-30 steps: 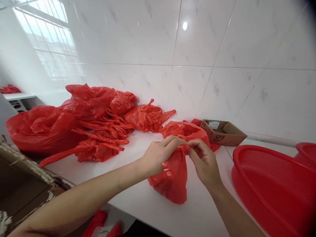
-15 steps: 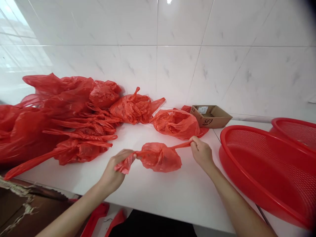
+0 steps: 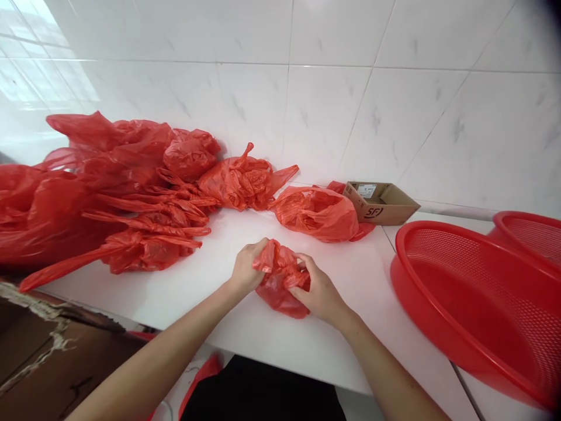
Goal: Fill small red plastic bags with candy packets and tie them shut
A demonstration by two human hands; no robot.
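A small red plastic bag [image 3: 280, 295] rests bunched up on the white table [image 3: 236, 345], between my two hands. My left hand [image 3: 249, 268] is closed on its gathered upper left part. From the right, my right hand [image 3: 319, 291] grips the twisted plastic with thumb and fingers. What the bag holds cannot be made out. Behind it lies a larger, loosely open red bag [image 3: 318, 213], and several knotted red bags [image 3: 149, 248] are heaped to the left.
A cardboard box [image 3: 381, 204] stands against the tiled wall. At the right is a large red perforated basket [image 3: 464, 298], with a second red basket [image 3: 530, 234] behind it. A torn brown carton [image 3: 56, 351] sits below the table's left edge.
My hands have come together from the two stretched ends of the small bag. Its ends are now gathered over the middle. The camera view has shifted slightly.
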